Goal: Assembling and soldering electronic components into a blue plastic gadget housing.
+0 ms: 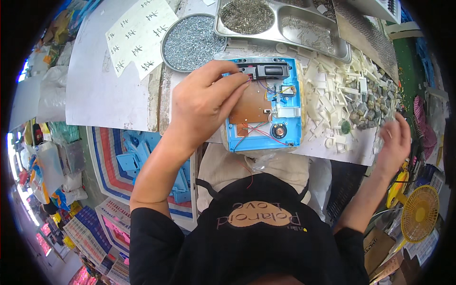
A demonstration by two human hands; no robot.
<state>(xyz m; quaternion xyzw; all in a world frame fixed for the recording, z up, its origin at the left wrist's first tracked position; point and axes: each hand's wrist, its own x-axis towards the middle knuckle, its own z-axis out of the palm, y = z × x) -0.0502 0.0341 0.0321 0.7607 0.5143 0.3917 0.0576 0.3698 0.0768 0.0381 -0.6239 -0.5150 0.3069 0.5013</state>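
Observation:
A blue plastic casing (294, 128) lies open in front of me, with a brown circuit board (254, 104), a small round speaker (279, 130) and thin coloured wires inside. Along its far side sits a black module (273, 71). Reaching in from the left, my left hand (204, 99) has its fingertips pinched together at the module's left end, by some thin wires. What lies between those fingertips is hidden. Away to the right, past the table's edge, my right hand (396, 140) is smeared by motion, near a heap of small greyish parts (368, 109).
Beyond the casing stand a round dish of small silver screws (194, 42) and a metal compartment tray (285, 38) of small metal pieces. White plastic parts (327, 85) spread to the right. A striped bin (114, 166) with blue parts is at left, a yellow fan (420, 213) at lower right.

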